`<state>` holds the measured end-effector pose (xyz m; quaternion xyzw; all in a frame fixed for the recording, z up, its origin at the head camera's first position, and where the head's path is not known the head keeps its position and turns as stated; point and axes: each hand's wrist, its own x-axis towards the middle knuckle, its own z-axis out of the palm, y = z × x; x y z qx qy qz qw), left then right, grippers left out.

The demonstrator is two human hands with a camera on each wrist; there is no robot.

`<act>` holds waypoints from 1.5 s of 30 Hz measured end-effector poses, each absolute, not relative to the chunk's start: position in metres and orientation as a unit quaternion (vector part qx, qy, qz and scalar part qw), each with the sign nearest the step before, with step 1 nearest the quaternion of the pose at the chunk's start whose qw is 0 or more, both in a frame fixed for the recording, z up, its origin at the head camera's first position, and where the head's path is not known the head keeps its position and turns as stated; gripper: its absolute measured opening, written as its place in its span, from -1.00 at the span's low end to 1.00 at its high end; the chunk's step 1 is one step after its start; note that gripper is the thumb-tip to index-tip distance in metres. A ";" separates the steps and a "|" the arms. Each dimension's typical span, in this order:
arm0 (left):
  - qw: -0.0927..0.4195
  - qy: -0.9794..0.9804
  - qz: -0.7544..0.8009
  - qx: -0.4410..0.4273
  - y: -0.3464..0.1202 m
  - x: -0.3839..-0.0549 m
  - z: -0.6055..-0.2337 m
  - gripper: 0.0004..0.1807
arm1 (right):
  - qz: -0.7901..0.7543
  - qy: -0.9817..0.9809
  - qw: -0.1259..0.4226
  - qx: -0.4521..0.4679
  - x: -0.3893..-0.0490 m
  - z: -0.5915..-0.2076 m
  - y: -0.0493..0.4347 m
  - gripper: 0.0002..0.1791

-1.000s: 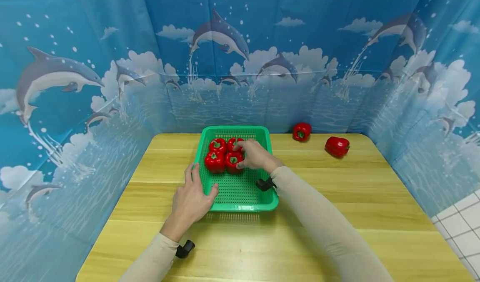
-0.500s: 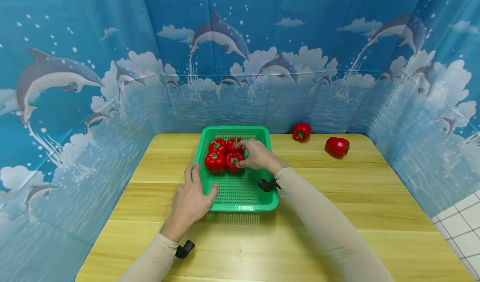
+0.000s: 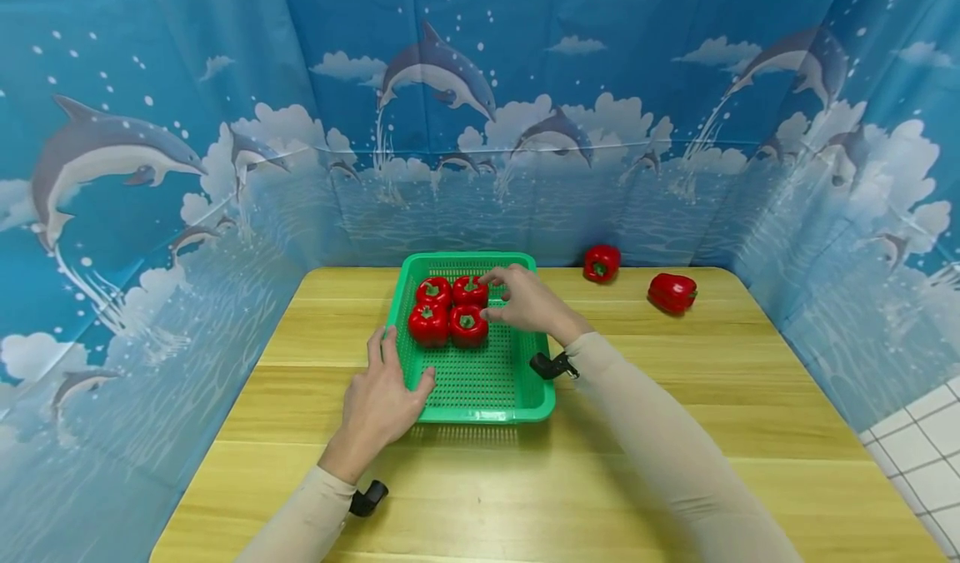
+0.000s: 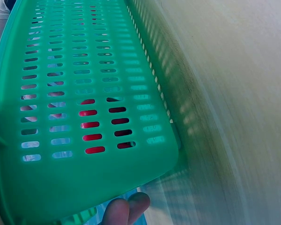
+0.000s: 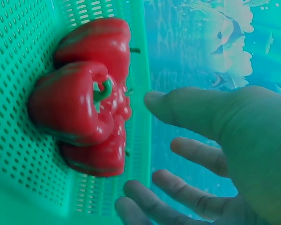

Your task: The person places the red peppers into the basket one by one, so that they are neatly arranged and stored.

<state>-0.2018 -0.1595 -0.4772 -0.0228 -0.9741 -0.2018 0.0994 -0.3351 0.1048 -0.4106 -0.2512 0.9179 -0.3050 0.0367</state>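
Several red bell peppers [image 3: 429, 324] with green stems sit grouped toward the back left of a green slotted plastic basket [image 3: 480, 416]. My left hand [image 3: 381, 401] holds the basket's front left corner, fingers along the outer left side and thumb over the rim. In the left wrist view its fingertips [image 4: 139, 201] show past the corner of the basket wall. My right hand [image 3: 525, 301] hovers over the basket beside the right-hand peppers, thumb and fingers spread. In the right wrist view nothing lies between its thumb [image 5: 187, 108] and fingers, and the peppers [image 5: 68, 103] stand apart from it.
At the back right of the wooden table [image 3: 637, 430] lie two more red bell peppers, one close to the curtain [image 3: 602, 263] and one on its side [image 3: 672, 293]. A blue dolphin curtain [image 3: 480, 196] borders the table at the back and sides.
My right hand has drawn back to the right, its fingers coming off the right-hand peppers and spreading. The peppers and my left hand stay in place.
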 end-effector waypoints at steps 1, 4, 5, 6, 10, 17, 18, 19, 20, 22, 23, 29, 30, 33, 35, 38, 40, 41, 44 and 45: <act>0.099 -0.974 -0.201 -0.021 -0.159 -0.202 -0.478 0.10 | -0.312 0.916 0.038 -0.250 -0.335 -0.411 0.107 -0.39; 0.099 -0.974 -0.203 -0.018 -0.159 -0.203 -0.479 0.09 | -0.329 0.909 0.038 -0.252 -0.338 -0.412 0.118 -0.39; 0.099 -0.974 -0.203 -0.018 -0.159 -0.203 -0.480 0.09 | -0.334 0.907 0.035 -0.253 -0.339 -0.413 0.122 -0.40; 0.100 -0.974 -0.205 -0.018 -0.159 -0.203 -0.480 0.09 | -0.337 0.906 0.030 -0.255 -0.340 -0.414 0.126 -0.40; 0.100 -0.973 -0.207 -0.021 -0.159 -0.204 -0.480 0.09 | -0.345 0.900 0.001 -0.265 -0.347 -0.421 0.146 -0.43; 0.101 -0.974 -0.203 -0.017 -0.161 -0.205 -0.480 0.09 | -0.356 0.898 -0.048 -0.254 -0.363 -0.434 0.176 -0.40; 0.102 -0.974 -0.204 -0.016 -0.161 -0.206 -0.481 0.09 | -0.357 0.899 -0.052 -0.248 -0.365 -0.436 0.180 -0.39; 0.103 -0.973 -0.205 -0.014 -0.161 -0.206 -0.481 0.09 | -0.357 0.900 -0.054 -0.243 -0.368 -0.439 0.185 -0.38; 0.103 -0.973 -0.205 -0.014 -0.162 -0.207 -0.481 0.09 | -0.356 0.902 -0.056 -0.238 -0.370 -0.442 0.189 -0.38; 0.101 -0.974 -0.204 -0.012 -0.162 -0.207 -0.481 0.09 | -0.351 0.907 -0.058 -0.225 -0.376 -0.449 0.199 -0.37; 0.100 -0.974 -0.205 -0.012 -0.162 -0.208 -0.480 0.09 | -0.348 0.910 -0.059 -0.219 -0.379 -0.453 0.204 -0.36; 0.100 -0.974 -0.204 -0.016 -0.162 -0.210 -0.479 0.10 | -0.339 0.921 -0.056 -0.185 -0.401 -0.473 0.234 -0.29; 0.100 -0.974 -0.204 -0.016 -0.162 -0.210 -0.479 0.10 | -0.337 0.922 -0.055 -0.181 -0.405 -0.476 0.239 -0.28; 0.101 -0.974 -0.204 -0.017 -0.162 -0.211 -0.479 0.09 | -0.330 0.928 -0.051 -0.166 -0.414 -0.483 0.252 -0.22; 0.101 -0.973 -0.207 -0.019 -0.161 -0.211 -0.479 0.08 | -0.327 0.931 -0.048 -0.156 -0.419 -0.485 0.261 -0.18; 0.097 -0.973 -0.209 -0.021 -0.160 -0.211 -0.479 0.08 | -0.326 0.934 -0.045 -0.136 -0.424 -0.487 0.271 -0.12; 0.097 -0.973 -0.209 -0.020 -0.160 -0.210 -0.479 0.09 | -0.324 0.936 -0.044 -0.129 -0.428 -0.488 0.277 -0.08; 0.098 -0.973 -0.209 -0.019 -0.160 -0.209 -0.479 0.09 | -0.322 0.937 -0.043 -0.125 -0.430 -0.489 0.279 -0.07; 0.107 -0.972 -0.208 -0.019 -0.160 -0.208 -0.480 0.09 | -0.313 0.942 -0.042 -0.116 -0.435 -0.493 0.284 -0.04; 0.109 -0.972 -0.207 -0.019 -0.160 -0.207 -0.480 0.08 | -0.311 0.943 -0.038 -0.116 -0.436 -0.494 0.285 -0.02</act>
